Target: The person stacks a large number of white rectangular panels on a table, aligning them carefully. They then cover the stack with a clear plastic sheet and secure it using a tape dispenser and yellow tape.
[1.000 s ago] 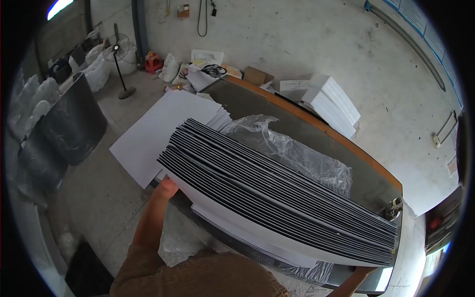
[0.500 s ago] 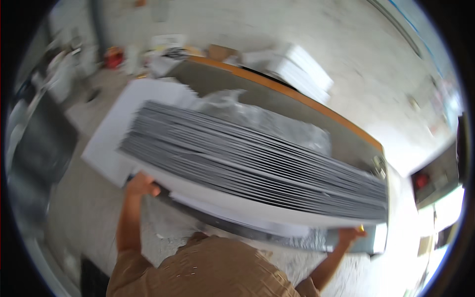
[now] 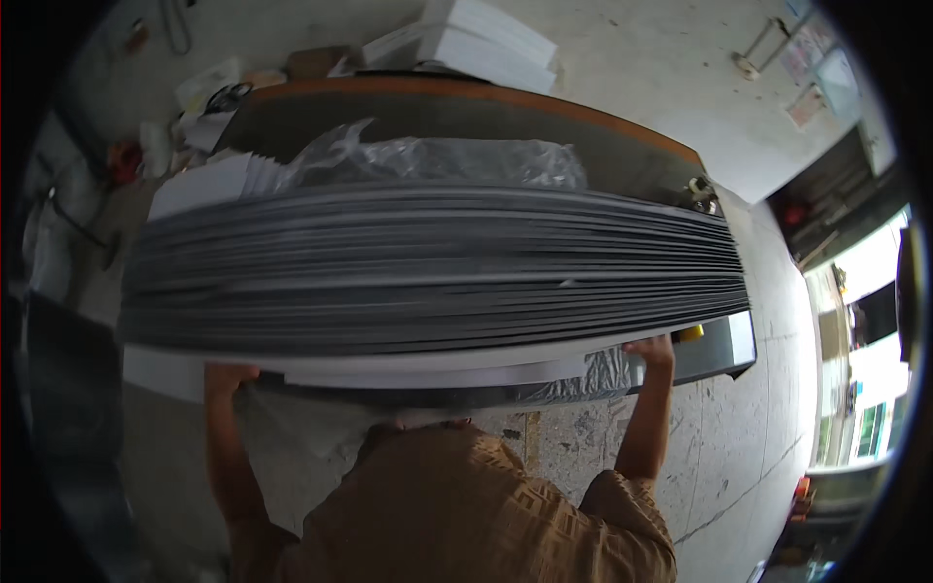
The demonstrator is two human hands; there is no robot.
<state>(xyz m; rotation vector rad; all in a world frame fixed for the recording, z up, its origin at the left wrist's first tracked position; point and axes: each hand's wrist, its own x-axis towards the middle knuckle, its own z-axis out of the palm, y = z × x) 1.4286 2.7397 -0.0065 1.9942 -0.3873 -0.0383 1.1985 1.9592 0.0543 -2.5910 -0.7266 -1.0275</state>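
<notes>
A thick stack of long, thin sheets (image 3: 437,282) with dark grey edges spans the view from side to side, above a table. Along its near side runs a pale face. My left hand (image 3: 231,375) grips this near side toward the left end, with part of the fingers hidden beneath the stack. Toward the right end, my right hand (image 3: 651,348) holds the same near side, its fingers curled at the lower edge. A small yellow object (image 3: 690,333) shows just right of my right hand. White sheets (image 3: 437,374) lie below the stack's near edge.
Clear plastic film (image 3: 457,160) lies behind the stack on the table with an orange far edge (image 3: 466,89). More white sheets (image 3: 209,185) sit at the left, and a pile of white panels (image 3: 491,44) stands beyond. Small metal fittings (image 3: 702,194) are at the table's right end.
The stack has turned from a slant to nearly level, its right end rising in view and its left end shifting left. My right hand is higher and farther left; my left hand has moved left.
</notes>
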